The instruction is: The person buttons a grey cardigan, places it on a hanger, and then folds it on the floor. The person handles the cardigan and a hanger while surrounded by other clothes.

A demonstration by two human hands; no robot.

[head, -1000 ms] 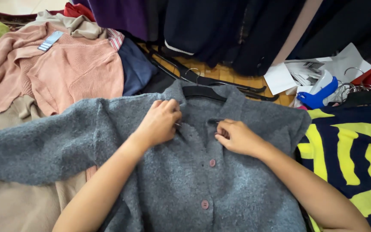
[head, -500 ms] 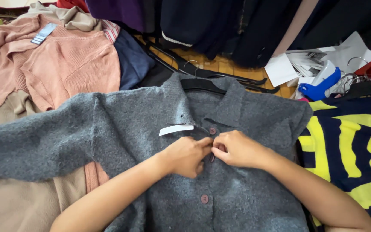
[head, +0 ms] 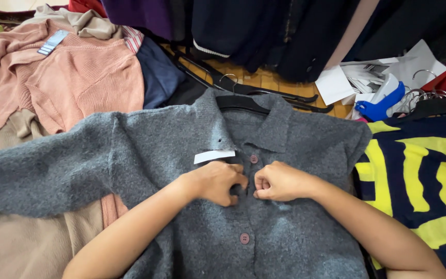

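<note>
**Both hands pinching the cardigan front**

Pinched tight, both of them: the left hand [head: 217,182] and right hand [head: 280,182] meet at the middle of the grey cardigan [head: 145,160], fingers curled in and pressed on the button strip, knuckles nearly touching. Whatever sits between the fingertips is hidden (probably a button, but I can't tell from this angle).

The cardigan lies flat and face up, spread across the pile, its left sleeve stretched out toward the edge of the view. One button [head: 254,159] shows just above the hands, another [head: 244,238] below them. A white tag [head: 214,156] sticks out beside the collar, just over the left hand. A black hanger [head: 241,102] is inside the neck, hook pointing up.

Around it: a pink sweater [head: 78,82] up left with a pale label on it, a navy and yellow striped top [head: 419,175] touching the cardigan on the right, dark clothes hanging along the top, and a blue tagging gun [head: 380,106] near some white papers [head: 336,82]. More hangers lie on the wooden floor behind the collar.
</note>
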